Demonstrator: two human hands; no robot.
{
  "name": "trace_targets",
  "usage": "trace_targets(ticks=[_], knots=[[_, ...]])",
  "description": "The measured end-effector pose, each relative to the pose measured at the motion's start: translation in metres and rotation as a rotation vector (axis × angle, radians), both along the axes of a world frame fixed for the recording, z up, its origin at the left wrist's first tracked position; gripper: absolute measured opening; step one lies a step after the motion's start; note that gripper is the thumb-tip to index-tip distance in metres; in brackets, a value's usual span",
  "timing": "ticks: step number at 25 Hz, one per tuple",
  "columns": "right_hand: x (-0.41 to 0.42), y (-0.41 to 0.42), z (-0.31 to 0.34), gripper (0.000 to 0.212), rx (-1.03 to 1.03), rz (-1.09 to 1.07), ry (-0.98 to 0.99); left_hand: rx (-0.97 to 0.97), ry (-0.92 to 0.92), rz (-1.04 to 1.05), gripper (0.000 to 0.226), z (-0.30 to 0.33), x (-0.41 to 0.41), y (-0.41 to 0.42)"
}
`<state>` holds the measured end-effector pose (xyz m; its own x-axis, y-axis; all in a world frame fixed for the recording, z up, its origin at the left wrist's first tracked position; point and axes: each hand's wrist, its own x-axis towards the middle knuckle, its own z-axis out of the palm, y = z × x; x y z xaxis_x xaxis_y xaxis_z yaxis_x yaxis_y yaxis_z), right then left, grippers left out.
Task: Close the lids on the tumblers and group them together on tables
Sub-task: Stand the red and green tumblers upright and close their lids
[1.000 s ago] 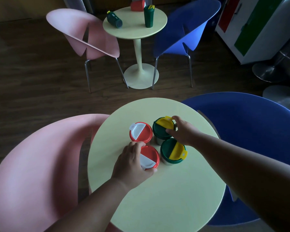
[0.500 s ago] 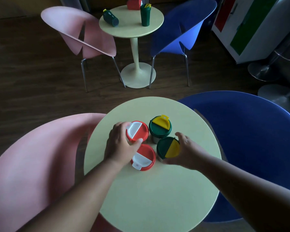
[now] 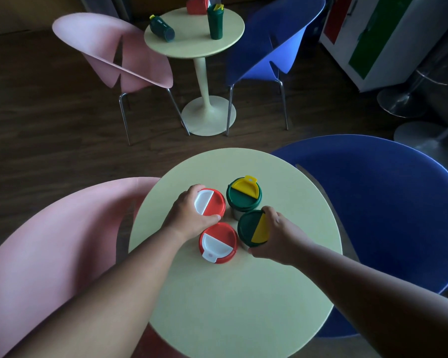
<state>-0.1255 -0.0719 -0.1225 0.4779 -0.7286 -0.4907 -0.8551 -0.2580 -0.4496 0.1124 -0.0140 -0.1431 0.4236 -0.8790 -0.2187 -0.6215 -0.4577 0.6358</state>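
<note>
Head view: we see four tumblers clustered on the near table [image 3: 233,306]. Our left hand [image 3: 189,218] curls round the far red-lidded tumbler [image 3: 209,202]; our right hand [image 3: 277,233] grips the near green-lidded tumbler [image 3: 251,228]. Between them sits another red tumbler [image 3: 217,242]; beyond the right fingers, another green one [image 3: 243,195].
</note>
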Motion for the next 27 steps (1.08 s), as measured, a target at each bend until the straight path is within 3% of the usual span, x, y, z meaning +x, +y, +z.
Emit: trace_targets(ticks=[12,17,22,27], knots=[[-0.001,-0.002,0.000,0.110,0.012,0.015,-0.012,0.082,0.015,-0.042,0.086,0.006,0.002,-0.003],[-0.005,-0.003,0.000,0.119,0.030,0.018,-0.001,0.065,0.050,-0.022,0.077,0.010,0.005,-0.002],[-0.004,0.000,0.001,0.102,0.004,0.009,0.000,0.040,-0.017,-0.052,0.072,0.010,0.008,0.002],[-0.005,-0.001,-0.001,0.103,-0.012,0.014,-0.022,0.026,-0.051,-0.040,0.063,0.010,0.012,-0.001]])
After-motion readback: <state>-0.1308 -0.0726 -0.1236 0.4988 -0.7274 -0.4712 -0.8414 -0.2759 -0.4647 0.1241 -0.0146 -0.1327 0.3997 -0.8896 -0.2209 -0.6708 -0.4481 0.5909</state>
